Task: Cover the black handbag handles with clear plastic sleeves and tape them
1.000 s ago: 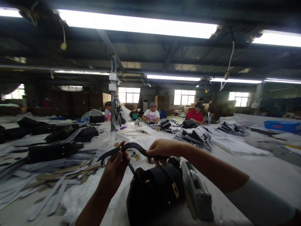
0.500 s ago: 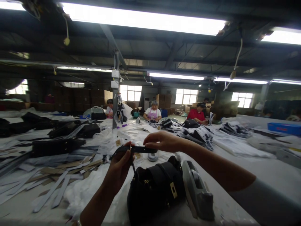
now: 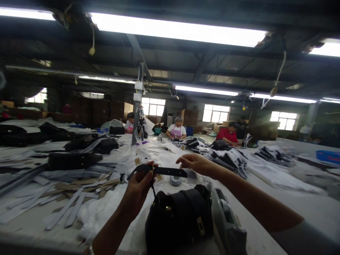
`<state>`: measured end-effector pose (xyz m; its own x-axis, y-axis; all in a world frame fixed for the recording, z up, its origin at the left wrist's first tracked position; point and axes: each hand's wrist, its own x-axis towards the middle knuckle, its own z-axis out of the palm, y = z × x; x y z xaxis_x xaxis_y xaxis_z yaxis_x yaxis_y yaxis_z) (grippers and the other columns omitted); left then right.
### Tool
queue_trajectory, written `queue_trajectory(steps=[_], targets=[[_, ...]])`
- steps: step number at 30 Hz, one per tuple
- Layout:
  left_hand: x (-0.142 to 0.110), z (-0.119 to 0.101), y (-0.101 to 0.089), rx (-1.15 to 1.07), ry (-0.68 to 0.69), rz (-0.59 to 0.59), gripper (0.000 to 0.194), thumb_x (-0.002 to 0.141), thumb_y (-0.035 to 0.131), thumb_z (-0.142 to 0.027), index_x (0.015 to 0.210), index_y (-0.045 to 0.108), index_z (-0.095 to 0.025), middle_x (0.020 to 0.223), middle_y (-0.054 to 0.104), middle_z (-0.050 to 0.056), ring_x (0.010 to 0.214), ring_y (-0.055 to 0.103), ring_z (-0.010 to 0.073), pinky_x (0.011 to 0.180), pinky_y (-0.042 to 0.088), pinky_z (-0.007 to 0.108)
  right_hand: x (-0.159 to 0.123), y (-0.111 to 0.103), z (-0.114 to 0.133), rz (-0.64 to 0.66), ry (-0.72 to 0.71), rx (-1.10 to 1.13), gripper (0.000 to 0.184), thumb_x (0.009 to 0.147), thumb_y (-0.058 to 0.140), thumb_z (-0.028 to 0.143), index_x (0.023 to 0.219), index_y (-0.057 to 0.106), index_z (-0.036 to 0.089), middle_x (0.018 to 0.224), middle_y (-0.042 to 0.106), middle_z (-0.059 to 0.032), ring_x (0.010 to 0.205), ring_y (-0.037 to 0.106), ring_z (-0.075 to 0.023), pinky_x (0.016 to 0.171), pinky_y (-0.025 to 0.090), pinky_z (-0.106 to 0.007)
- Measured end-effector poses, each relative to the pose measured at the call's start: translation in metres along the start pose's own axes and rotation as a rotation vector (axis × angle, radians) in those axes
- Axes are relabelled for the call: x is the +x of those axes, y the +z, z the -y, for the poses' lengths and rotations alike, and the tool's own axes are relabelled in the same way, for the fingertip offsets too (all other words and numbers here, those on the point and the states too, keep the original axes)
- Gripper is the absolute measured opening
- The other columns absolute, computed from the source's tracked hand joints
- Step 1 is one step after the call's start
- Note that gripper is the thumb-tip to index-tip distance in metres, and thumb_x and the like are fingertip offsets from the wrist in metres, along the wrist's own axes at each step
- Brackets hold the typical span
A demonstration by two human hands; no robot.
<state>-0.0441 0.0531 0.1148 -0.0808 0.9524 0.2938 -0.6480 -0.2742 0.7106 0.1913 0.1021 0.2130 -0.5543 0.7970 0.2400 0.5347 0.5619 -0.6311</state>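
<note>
The strap (image 3: 172, 172) is black, flat and narrow. The left hand (image 3: 142, 182) pinches it; the right hand (image 3: 198, 164), fingers loosely curled, holds nothing

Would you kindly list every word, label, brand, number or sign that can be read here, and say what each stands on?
No text can be read.
Blue box at far right: reddish marks, perhaps lettering, too blurred to read.
White boxes on the post: too small to tell.
Black bag and black strap: no legible text shows.
</note>
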Motion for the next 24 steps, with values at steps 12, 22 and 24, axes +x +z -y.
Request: queue_trajectory(steps=[12, 22, 24], targets=[[-0.010, 0.011, 0.028, 0.603, 0.282, -0.066, 0.011, 0.071, 0.074, -0.024, 0.072, 0.068, -0.015, 0.063, 0.063, -0.003, 0.062, 0.055, 0.0139, 0.056, 0.042, 0.022, 0.019, 0.070, 0.109, -0.157, -0.245, -0.609, 0.011, 0.078, 0.070, 0.025, 0.076, 0.073, 0.015, 0.072, 0.073, -0.0138, 0.074, 0.070, -0.0317, 0.066, 0.051, -0.039], [-0.012, 0.016, 0.035, 0.511, 0.146, 0.125, 0.039, 0.078, 0.074, -0.033, 0.114, 0.071, -0.019, 0.106, 0.075, 0.008, 0.084, 0.069, 0.0206, 0.079, 0.053, 0.031, 0.004, 0.016, 0.081, -0.627, -0.099, 0.840, 0.019, 0.088, 0.062, 0.037, 0.092, 0.065, 0.018, 0.088, 0.077, -0.0056, 0.085, 0.073, -0.0200, 0.081, 0.057, -0.034], [-0.013, 0.019, 0.035, 0.591, 0.208, 0.107, 0.037, 0.078, 0.073, -0.032, 0.112, 0.072, -0.018, 0.106, 0.076, 0.009, 0.092, 0.069, 0.0239, 0.084, 0.053, 0.034, -0.008, 0.014, 0.061, -0.641, 0.047, 1.033, 0.015, 0.079, 0.073, 0.030, 0.087, 0.067, 0.018, 0.090, 0.078, -0.0040, 0.093, 0.071, -0.0186, 0.085, 0.056, -0.031]])
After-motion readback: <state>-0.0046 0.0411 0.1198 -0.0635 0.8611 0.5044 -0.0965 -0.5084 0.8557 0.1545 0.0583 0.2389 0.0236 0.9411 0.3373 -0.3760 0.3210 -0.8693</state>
